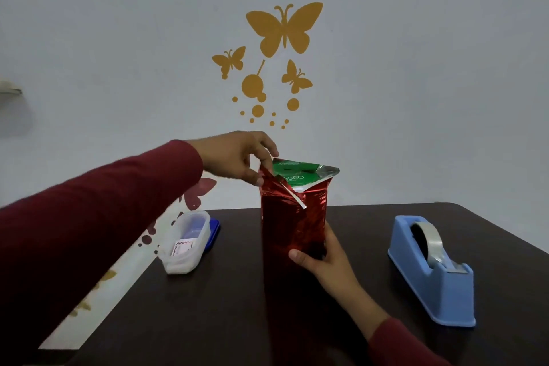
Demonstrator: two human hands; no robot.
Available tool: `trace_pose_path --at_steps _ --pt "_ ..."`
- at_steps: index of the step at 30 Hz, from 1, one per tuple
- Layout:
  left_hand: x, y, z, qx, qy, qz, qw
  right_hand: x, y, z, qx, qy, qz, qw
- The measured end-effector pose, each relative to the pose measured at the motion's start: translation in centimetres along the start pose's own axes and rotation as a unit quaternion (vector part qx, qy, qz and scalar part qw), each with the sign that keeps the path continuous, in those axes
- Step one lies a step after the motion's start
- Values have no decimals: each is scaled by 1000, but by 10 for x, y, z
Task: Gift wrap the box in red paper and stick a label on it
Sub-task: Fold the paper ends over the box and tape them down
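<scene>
Standing upright near the middle of the dark tabletop (371,246), the box (297,177) is sleeved in red paper (292,226), with its green top end still bare above the foil. The left hand (240,157) reaches over from the left and pinches the upper left edge of the paper between thumb and fingers, where a flap is being turned inward. The right hand (322,258) grips the lower right side of the wrapped box, thumb across the front, bracing it.

To close this end well, I judge the left flap should be creased flat against the box top while the lower hand keeps the tall box from tipping; the foil looks slippery and springy, so each fold likely needs firm pressing before tape.

The blue tape dispenser (430,270) sits well to the right, within reach but needing a free hand. A clear plastic container (184,242) with what seems to be a label (181,246) inside lies to the left, a blue lid (214,227) just behind it. Nothing blocks the box itself.
</scene>
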State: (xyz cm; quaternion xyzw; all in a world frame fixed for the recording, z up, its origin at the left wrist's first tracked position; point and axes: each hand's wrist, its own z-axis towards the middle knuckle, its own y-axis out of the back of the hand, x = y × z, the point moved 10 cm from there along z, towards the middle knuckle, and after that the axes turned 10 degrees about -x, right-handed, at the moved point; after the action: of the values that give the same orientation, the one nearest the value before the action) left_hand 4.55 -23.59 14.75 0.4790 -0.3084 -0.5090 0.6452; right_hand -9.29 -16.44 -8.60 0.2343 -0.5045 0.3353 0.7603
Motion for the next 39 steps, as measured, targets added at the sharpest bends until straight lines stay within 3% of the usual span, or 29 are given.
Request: trace_pose_path --at_steps 5,7,11,13,17,22,26,30,33,36,37,39 --pt "12 26 17 10 48 81 995 -2 5 0 -19 6 -10 1000" --pt "1 30 17 4 32 76 997 -2 5 1 -18 12 -12 1000" --pt "-42 2 12 102 -18 53 993 0 4 2 -11 17 -17 1000" --pt "-47 -9 17 113 -26 81 990 1 4 2 -11 20 -20 1000" --pt "-39 4 31 93 -10 109 990 2 8 1 -10 29 -14 999" --pt "-47 33 37 1 34 55 998 5 9 2 -16 37 -14 999" --pt "-67 -8 44 43 58 105 992 11 9 0 -14 46 -12 999" --pt "-77 -16 61 18 61 128 990 12 10 -2 -15 46 -3 999" --pt "-77 8 71 -45 84 30 995 11 11 -1 -18 44 1 999" --pt "-65 37 71 -142 126 -79 979 9 12 1 -18 45 4 999" --pt "-64 37 70 -138 129 -71 980 8 11 2 -18 46 5 999" --pt "-65 15 68 -45 129 -2 991 7 11 3 -20 46 1 999"
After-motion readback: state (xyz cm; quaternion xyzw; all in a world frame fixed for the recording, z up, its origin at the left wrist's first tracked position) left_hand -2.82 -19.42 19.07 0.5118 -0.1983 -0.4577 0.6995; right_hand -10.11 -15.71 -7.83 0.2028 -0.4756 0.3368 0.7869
